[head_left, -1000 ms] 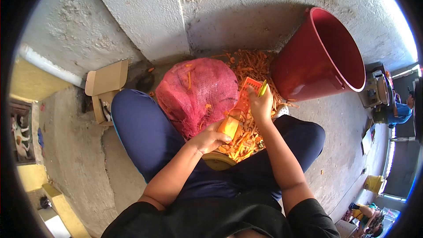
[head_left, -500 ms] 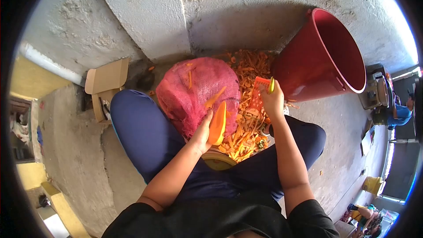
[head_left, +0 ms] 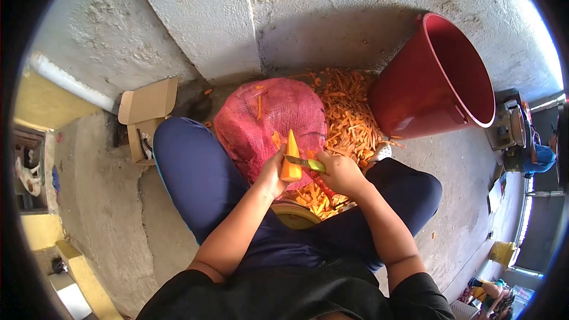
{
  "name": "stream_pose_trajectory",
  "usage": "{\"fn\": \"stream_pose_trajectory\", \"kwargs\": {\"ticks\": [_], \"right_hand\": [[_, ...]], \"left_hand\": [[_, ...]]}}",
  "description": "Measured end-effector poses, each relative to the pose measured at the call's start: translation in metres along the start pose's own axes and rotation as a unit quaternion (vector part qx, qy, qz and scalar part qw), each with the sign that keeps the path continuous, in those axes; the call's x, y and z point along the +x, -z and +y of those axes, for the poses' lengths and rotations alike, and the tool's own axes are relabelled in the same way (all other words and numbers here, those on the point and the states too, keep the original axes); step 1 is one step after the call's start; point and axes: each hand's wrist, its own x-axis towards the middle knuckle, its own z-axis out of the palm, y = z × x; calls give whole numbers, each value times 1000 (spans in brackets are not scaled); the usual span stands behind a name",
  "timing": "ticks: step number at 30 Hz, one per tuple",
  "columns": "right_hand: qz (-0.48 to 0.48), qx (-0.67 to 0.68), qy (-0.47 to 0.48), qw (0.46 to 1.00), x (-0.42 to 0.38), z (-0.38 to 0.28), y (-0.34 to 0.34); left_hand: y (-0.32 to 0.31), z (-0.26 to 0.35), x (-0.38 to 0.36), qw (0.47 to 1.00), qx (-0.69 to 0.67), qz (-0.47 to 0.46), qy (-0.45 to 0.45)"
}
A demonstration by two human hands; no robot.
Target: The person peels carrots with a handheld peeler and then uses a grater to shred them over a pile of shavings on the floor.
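Note:
A peeled orange carrot, its narrow end up, is gripped in my left hand. My right hand is closed on the yellow-green handle of a knife, whose blade lies across the carrot. Below the right hand a strip of a red thing shows; most of it is hidden. A full pink mesh sack stands just beyond both hands. Beneath them, pale orange pieces lie over a yellowish round container between my legs.
Orange peelings are heaped on the floor beside the sack. A large dark red bin leans at the right by the rough wall. An opened cardboard box lies at the left. Other people are far off at the right.
My right hand has come down and left from near the bin, bringing the knife to the carrot. The red perforated thing near that hand is now mostly hidden. The carrot is turned more upright.

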Motion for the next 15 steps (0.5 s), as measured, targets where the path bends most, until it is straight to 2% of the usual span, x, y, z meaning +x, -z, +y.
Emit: {"fn": "stream_pose_trajectory", "kwargs": {"ticks": [5, 11, 15], "right_hand": [[-31, 9, 3, 999, -4, -2, 2], [-77, 84, 19, 993, -3, 11, 4], [-108, 120, 52, 985, -5, 12, -3]], "left_hand": [[3, 2, 2, 999, -23, -29, -1], [-19, 10, -7, 998, 68, -8, 2], [-8, 13, 0, 993, 89, -73, 6]]}}
